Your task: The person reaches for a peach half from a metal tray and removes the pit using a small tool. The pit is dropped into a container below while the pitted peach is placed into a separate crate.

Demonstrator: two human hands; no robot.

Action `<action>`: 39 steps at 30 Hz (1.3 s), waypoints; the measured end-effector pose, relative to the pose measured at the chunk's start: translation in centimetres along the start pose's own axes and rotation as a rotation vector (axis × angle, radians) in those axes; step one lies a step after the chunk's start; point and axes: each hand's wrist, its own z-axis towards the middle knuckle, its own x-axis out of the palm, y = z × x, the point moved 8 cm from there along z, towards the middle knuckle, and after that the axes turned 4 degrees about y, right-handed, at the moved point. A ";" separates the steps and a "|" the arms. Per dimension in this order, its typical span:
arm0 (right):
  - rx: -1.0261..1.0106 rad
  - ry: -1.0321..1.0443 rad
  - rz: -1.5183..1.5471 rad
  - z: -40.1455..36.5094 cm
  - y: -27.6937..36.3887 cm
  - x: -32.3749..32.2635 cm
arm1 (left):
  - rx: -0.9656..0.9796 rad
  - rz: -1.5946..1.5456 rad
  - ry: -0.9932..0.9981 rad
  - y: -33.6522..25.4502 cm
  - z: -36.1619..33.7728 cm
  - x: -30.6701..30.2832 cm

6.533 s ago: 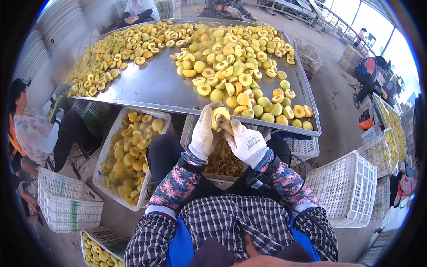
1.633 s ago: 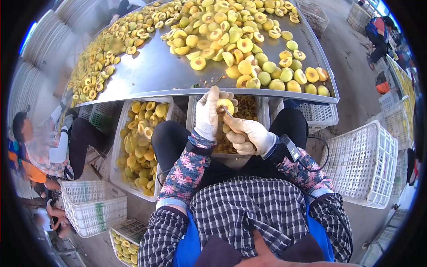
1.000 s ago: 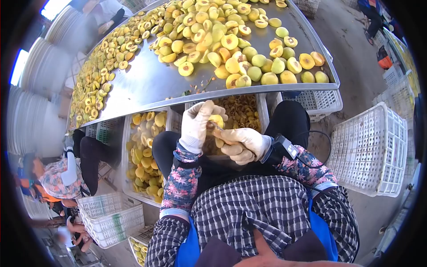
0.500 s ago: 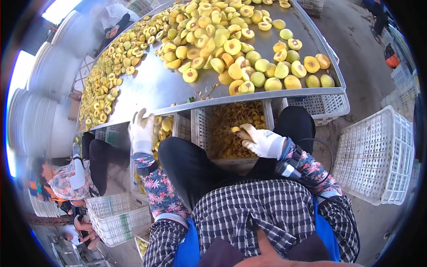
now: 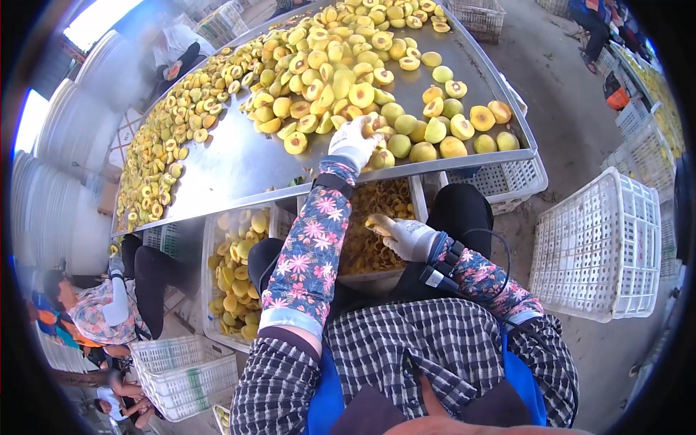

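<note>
My left hand, in a white glove, reaches over the table's front edge into the pile of halved yellow-green fruit. Its fingers are closed round a fruit half. In front of my body, over the crate of brown and yellow scraps, my gloved right hand grips a brownish, elongated object whose exact kind is unclear. Beside my left knee, a white crate holds yellow fruit halves.
The metal table spans the front, with more halves at its left. An empty white crate stands at right, another crate at lower left. A seated co-worker is at left; other people are farther back.
My left hand has moved from the table's front edge up and right into the fruit and closed on a half. My right hand stays low, still holding the object. The view has shifted slightly.
</note>
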 end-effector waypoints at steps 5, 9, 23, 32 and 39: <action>-0.017 -0.076 0.053 -0.3 0.6 -1.1 | -0.048 -1.627 -0.082 4.9 -1.9 -1.6; 0.047 -0.107 -0.131 -0.7 1.3 -1.8 | 0.098 -2.281 -0.019 3.9 -8.5 -5.5; -0.316 -0.508 -0.347 1.4 15.2 -7.1 | 0.063 -2.037 -0.382 4.1 -15.7 -4.8; -0.237 -0.325 -0.632 1.6 14.3 -4.8 | -0.093 -1.926 -0.339 6.4 -16.7 -2.7; -0.157 -0.194 -0.336 2.0 12.7 -4.2 | -0.136 -1.565 -0.212 5.8 -17.1 -3.3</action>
